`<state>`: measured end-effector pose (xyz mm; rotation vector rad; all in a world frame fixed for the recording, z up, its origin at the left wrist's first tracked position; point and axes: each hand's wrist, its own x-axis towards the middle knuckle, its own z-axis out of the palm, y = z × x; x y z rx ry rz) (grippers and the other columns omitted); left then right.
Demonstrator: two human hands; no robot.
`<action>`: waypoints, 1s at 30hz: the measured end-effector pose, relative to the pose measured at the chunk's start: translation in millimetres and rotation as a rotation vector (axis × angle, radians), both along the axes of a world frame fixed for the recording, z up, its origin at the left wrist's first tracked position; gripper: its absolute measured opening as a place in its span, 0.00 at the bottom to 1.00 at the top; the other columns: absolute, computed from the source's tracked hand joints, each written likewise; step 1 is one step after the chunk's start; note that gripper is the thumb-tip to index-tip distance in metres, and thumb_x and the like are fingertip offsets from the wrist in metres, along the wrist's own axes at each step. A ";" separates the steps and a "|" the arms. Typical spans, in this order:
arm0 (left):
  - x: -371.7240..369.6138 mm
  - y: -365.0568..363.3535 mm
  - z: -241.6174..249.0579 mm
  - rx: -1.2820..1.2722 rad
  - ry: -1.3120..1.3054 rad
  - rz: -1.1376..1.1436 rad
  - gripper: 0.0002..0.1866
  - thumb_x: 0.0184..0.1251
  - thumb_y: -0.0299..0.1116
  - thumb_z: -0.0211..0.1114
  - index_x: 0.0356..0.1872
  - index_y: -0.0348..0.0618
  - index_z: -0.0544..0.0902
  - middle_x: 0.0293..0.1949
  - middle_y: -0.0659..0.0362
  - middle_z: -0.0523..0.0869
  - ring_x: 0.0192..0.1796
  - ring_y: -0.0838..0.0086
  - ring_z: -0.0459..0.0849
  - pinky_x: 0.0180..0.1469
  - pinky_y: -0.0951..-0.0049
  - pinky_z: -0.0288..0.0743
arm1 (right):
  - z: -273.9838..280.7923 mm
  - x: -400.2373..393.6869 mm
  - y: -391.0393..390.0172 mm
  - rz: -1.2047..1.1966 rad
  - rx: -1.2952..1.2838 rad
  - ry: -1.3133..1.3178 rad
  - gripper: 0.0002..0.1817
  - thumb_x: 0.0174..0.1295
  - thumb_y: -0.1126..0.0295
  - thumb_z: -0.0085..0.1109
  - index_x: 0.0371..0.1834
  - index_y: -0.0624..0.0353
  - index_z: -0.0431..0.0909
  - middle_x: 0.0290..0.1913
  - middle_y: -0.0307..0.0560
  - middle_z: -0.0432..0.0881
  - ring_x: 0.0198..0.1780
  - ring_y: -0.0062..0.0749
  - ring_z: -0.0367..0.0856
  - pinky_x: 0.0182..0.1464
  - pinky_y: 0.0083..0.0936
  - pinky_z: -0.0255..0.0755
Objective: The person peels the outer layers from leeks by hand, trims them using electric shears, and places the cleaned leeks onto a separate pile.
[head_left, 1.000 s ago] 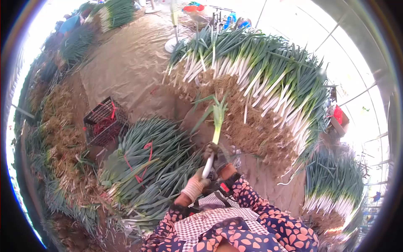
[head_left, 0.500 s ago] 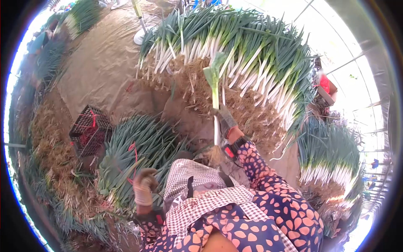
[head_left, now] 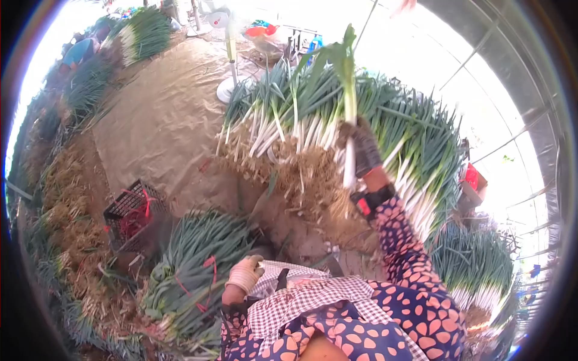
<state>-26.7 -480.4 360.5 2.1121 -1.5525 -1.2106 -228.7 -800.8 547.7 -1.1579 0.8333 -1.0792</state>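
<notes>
In the head view my right hand (head_left: 362, 150), in a dark glove, is wrapped around the white stalk of a leek (head_left: 350, 99). The leek is upright, leaves on top and stringy roots below, in front of a long heap of leeks (head_left: 313, 114). My left hand (head_left: 245, 274), in a pale glove, rests at the checked apron (head_left: 295, 271) on my lap with its fingers curled. What it holds, if anything, is hidden. Just left of it lies a bundle of leeks (head_left: 198, 259) with pink ties around it.
A black plastic crate (head_left: 133, 216) with red ties inside stands at the left. More leeks (head_left: 472, 256) are stacked at the right. A brown ground sheet (head_left: 162, 126) covers the floor ahead, and a white round stand base (head_left: 232, 90) sits at its far edge.
My right hand has carried the leek forward, up and to the right in view. My left hand has moved up and right to the apron. The camera view has shifted.
</notes>
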 end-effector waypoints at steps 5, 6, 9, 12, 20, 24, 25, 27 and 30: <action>91.4 -53.1 -17.8 0.005 -0.148 0.200 0.19 0.50 0.37 0.62 0.46 0.47 0.79 0.44 0.48 0.81 0.48 0.53 0.79 0.50 0.57 0.72 | 12.1 61.0 -168.8 -0.037 -0.045 -0.142 0.10 0.56 0.75 0.57 0.39 0.60 0.67 0.26 0.41 0.72 0.21 0.23 0.71 0.22 0.21 0.69; 107.8 -58.9 -13.1 0.012 -0.159 0.224 0.19 0.51 0.37 0.62 0.46 0.47 0.79 0.45 0.48 0.81 0.48 0.53 0.78 0.50 0.57 0.72 | 2.8 72.2 -197.3 -0.090 -0.027 -0.112 0.10 0.56 0.76 0.57 0.38 0.62 0.67 0.26 0.41 0.72 0.21 0.23 0.71 0.21 0.20 0.69; 146.5 -70.1 1.5 0.075 -0.219 0.223 0.19 0.52 0.37 0.62 0.48 0.47 0.78 0.45 0.49 0.80 0.48 0.54 0.78 0.50 0.60 0.72 | -66.7 66.4 -264.6 -0.101 0.024 0.127 0.07 0.60 0.70 0.56 0.32 0.62 0.71 0.23 0.43 0.75 0.20 0.29 0.72 0.22 0.26 0.71; 177.9 -75.6 -2.5 0.116 -0.191 0.282 0.20 0.51 0.36 0.63 0.48 0.48 0.78 0.45 0.49 0.80 0.48 0.54 0.78 0.50 0.59 0.71 | -208.2 39.9 -304.6 -0.337 0.229 0.626 0.08 0.56 0.65 0.59 0.32 0.56 0.75 0.26 0.47 0.78 0.25 0.35 0.77 0.27 0.32 0.72; 240.8 -122.1 -25.1 0.268 -0.098 0.284 0.21 0.51 0.37 0.64 0.49 0.47 0.78 0.45 0.49 0.82 0.49 0.56 0.79 0.52 0.62 0.71 | -342.0 110.4 -164.4 0.574 0.533 0.903 0.14 0.55 0.63 0.60 0.41 0.60 0.79 0.36 0.46 0.82 0.32 0.34 0.82 0.35 0.31 0.77; 284.7 -189.9 -30.7 0.245 -0.126 0.288 0.20 0.52 0.39 0.61 0.49 0.47 0.79 0.46 0.50 0.81 0.51 0.55 0.78 0.52 0.62 0.71 | -429.9 139.2 -190.7 0.666 0.176 0.900 0.15 0.56 0.62 0.60 0.41 0.61 0.78 0.39 0.52 0.83 0.31 0.37 0.82 0.33 0.33 0.77; 298.0 -207.2 -27.3 0.238 -0.165 0.260 0.20 0.53 0.40 0.60 0.48 0.48 0.79 0.47 0.50 0.81 0.51 0.55 0.78 0.53 0.61 0.71 | -460.9 136.8 -201.7 0.647 0.235 0.907 0.15 0.56 0.63 0.61 0.42 0.59 0.77 0.36 0.49 0.82 0.31 0.35 0.81 0.32 0.32 0.77; 321.4 -246.7 -17.9 0.207 -0.157 0.199 0.20 0.54 0.40 0.59 0.50 0.48 0.78 0.47 0.50 0.80 0.51 0.55 0.78 0.53 0.61 0.71 | -477.5 146.6 -228.0 0.590 0.394 0.920 0.14 0.55 0.64 0.61 0.43 0.56 0.75 0.32 0.44 0.79 0.30 0.32 0.80 0.30 0.29 0.77; 342.3 -314.1 9.7 0.184 -0.145 0.112 0.21 0.55 0.40 0.59 0.51 0.48 0.76 0.48 0.49 0.80 0.51 0.54 0.77 0.53 0.60 0.71 | -381.3 174.7 -247.3 0.448 0.531 0.926 0.14 0.53 0.63 0.62 0.40 0.56 0.76 0.28 0.42 0.78 0.27 0.30 0.79 0.28 0.28 0.75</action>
